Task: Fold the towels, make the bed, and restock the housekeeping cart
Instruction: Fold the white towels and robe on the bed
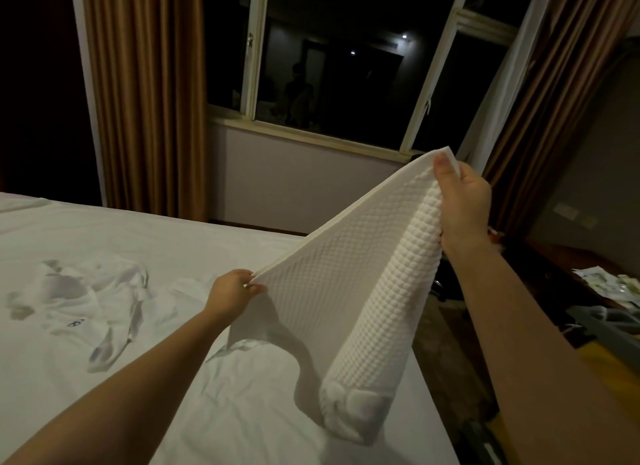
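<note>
Clearly soft and light, the waffle towel hangs above the bed at its near right side, sagging between two corners. Left hand and right hand each pinch one; corners look like the best hold.

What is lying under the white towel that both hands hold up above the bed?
Only the wrinkled white bed sheet shows under the towel, in its shadow. The part beneath its lower end is hidden.
</note>
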Demonstrator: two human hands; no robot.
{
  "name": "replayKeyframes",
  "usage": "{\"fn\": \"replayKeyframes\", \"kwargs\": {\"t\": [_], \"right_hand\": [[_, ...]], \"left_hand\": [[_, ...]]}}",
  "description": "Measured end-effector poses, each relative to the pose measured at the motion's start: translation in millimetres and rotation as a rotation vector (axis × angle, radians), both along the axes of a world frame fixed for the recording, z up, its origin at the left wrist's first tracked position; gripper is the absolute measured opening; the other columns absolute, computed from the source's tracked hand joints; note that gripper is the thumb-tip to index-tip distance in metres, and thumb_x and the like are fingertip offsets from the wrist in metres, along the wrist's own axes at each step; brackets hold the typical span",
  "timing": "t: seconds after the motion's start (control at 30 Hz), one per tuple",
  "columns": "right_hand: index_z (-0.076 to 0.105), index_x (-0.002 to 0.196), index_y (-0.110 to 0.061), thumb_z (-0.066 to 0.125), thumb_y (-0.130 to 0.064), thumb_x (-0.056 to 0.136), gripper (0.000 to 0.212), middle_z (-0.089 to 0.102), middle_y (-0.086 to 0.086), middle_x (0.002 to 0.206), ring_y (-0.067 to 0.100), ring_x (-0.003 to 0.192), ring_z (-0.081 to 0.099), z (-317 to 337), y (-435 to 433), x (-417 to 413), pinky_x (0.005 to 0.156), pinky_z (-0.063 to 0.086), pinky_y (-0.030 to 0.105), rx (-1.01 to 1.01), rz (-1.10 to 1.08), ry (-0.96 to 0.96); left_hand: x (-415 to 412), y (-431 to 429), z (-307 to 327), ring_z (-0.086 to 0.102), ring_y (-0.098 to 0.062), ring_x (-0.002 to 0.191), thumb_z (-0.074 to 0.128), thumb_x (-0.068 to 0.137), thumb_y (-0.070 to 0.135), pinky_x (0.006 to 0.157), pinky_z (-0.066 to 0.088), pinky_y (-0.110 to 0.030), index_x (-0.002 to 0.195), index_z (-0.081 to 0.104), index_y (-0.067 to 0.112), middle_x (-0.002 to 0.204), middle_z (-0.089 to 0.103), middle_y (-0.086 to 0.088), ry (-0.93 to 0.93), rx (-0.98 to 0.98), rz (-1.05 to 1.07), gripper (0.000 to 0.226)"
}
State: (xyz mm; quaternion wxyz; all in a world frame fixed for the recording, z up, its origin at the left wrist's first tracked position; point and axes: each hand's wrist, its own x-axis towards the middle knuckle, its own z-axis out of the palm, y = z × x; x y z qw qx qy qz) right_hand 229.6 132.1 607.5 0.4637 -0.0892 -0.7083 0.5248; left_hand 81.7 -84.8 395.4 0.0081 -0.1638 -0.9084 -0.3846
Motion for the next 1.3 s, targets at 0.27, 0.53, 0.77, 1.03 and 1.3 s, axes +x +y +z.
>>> {"fn": "replayKeyframes", "kwargs": {"t": [0.27,0.53,0.77,1.03,1.3], "right_hand": [[0.052,0.065,-0.019,0.055,-0.034,0.095,0.034,0.048,-0.006,0.062,0.005,0.057,0.048,-3.7,16.4,4.3,0.058,0.045,0.025,0.062,-0.076,-0.016],[0.05,0.064,-0.022,0.052,-0.037,0.096,0.035,0.046,-0.007,0.063,0.004,0.057,0.045,-15.6,26.7,0.9,0.06,0.042,0.025,-0.014,-0.17,-0.031],[0.047,0.063,-0.018,0.052,-0.036,0.096,0.039,0.045,-0.004,0.061,0.007,0.056,0.043,-21.9,21.4,-10.7,0.059,0.04,0.025,-0.059,-0.173,-0.061],[0.044,0.061,-0.017,0.052,-0.035,0.096,0.04,0.044,-0.001,0.061,0.015,0.061,0.044,-18.9,10.1,-18.6,0.062,0.039,0.03,0.061,-0.127,-0.067],[0.056,0.085,0.01,0.053,-0.038,0.096,0.049,0.048,0.006,0.072,0.022,0.072,0.047,-9.1,13.6,-19.1,0.068,0.042,0.033,0.047,-0.111,-0.005]], "left_hand": [[8.6,-3.8,2.5,0.052,-0.015,0.057,0.069,0.082,0.041,0.052,0.038,-0.019,0.072,0.068,0.007,0.071,0.063,-0.009,-0.047,0.071,0.166,0.036],[10.3,-26.2,19.3,0.042,-0.014,0.063,0.06,0.092,0.025,0.058,0.032,-0.018,0.06,0.044,0.015,0.073,0.05,-0.003,0.156,0.062,0.109,0.037],[19.8,-42.5,9.8,0.055,-0.017,0.09,0.052,0.095,0.015,0.082,0.042,-0.027,0.112,0.065,0.018,0.099,0.057,0.005,0.151,0.018,-0.202,0.021],[27.4,-48.0,-34.9,0.06,-0.026,0.078,0.059,0.083,0.031,0.072,0.044,-0.034,0.086,0.072,0.004,0.082,0.067,-0.012,0.054,-0.078,-0.21,0.03],[30.4,-35.9,-44.1,0.055,-0.017,0.078,0.036,0.076,0.058,0.065,0.034,-0.023,0.075,0.073,0.007,0.079,0.054,0.005,0.152,-0.015,-0.15,0.062]]}}
